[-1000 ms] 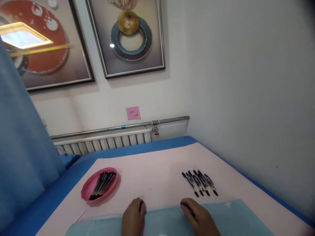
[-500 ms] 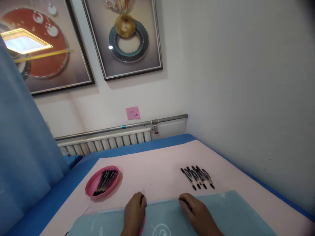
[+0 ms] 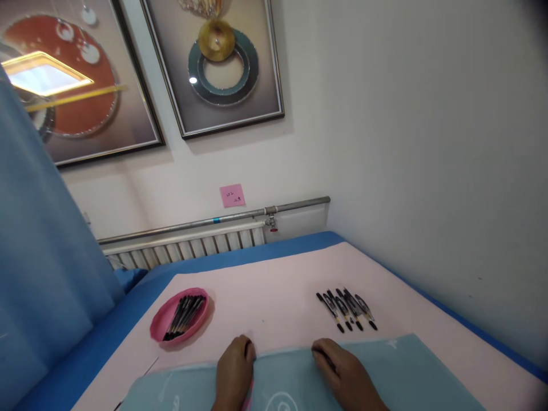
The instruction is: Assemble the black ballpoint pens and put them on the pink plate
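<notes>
My left hand [image 3: 234, 371] is curled into a loose fist at the edge of a teal cloth [image 3: 282, 371] printed with white figures. A strip of something pink [image 3: 248, 397] shows beside its wrist. To the right, my right hand [image 3: 342, 371] lies on the same cloth, also with fingers curled. Nothing shows in either hand. Beyond the right hand, several black pens [image 3: 347, 310] lie side by side on a pink cloth [image 3: 265, 291]. A pink bowl [image 3: 200, 330], holding several black pens [image 3: 185, 315], stands beyond and left of my left hand.
A thin stick-like object [image 3: 150, 365] lies at the left, partly under the teal cloth. Blue covering [image 3: 299, 242] borders the pink cloth. A white wall [image 3: 419, 171] runs along the right, a radiator [image 3: 205, 245] stands behind, and a blue curtain [image 3: 43, 257] hangs left.
The view has shifted very slightly. Both hands stay in place, and the pens and bowl have not been moved.
</notes>
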Available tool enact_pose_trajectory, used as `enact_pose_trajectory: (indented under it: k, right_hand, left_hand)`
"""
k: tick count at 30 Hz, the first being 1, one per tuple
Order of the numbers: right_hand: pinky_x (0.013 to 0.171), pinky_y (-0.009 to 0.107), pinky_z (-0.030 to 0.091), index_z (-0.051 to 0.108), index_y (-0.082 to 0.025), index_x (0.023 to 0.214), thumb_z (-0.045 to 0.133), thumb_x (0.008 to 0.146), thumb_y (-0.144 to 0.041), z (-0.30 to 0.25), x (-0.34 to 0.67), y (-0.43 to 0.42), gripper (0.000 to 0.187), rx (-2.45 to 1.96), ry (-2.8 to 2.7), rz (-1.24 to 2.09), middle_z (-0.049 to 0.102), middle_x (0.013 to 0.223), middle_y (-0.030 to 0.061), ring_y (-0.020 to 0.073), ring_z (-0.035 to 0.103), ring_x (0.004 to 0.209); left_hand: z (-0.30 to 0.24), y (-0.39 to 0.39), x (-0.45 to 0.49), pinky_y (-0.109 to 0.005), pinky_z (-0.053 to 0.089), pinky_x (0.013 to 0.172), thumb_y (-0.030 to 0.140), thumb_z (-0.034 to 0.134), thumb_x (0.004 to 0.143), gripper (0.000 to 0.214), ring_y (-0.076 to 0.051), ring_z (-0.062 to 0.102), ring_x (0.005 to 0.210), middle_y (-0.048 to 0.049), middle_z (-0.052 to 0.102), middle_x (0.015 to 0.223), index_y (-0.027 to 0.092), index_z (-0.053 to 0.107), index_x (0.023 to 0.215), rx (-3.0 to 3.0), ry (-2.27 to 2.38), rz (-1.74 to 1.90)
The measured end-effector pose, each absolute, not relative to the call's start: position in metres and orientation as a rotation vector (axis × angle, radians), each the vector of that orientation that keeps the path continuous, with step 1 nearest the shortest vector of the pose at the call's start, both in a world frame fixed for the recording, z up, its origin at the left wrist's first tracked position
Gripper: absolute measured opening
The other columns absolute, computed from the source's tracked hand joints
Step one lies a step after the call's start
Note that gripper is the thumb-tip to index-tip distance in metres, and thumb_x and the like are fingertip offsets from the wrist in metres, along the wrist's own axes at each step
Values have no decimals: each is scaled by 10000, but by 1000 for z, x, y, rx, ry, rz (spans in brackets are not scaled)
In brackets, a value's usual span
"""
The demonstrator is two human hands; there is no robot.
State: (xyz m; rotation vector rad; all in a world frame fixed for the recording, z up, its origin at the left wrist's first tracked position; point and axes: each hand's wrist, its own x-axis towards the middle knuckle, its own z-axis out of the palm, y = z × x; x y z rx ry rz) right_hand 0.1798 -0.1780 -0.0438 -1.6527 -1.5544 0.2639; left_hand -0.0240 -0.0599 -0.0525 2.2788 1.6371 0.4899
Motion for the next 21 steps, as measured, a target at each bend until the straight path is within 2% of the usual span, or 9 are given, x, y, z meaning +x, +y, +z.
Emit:
enact_pose_trajectory:
  k: [8,21]
  right_hand:
    - [660,269,433,557,-214,785,378,838,-282,-42,180,-177,199,-1677,-1549,257,618,782,23,165,579,724]
    - [669,278,409,550,-197,767,352,826,-260,-40,178,-180,216,-1705,-1531,222,613,783,23,162,562,728]
  left_hand:
    - [-49,-62,-24,-228,353,708,284,370,842,232,-134,581,806,-20,655,869,207,588,860,2284,1667,467]
    - [-44,-65,-24,-249,353,699,284,352,840,258,-154,582,838,-49,659,885,195,592,876,2346,1678,455]
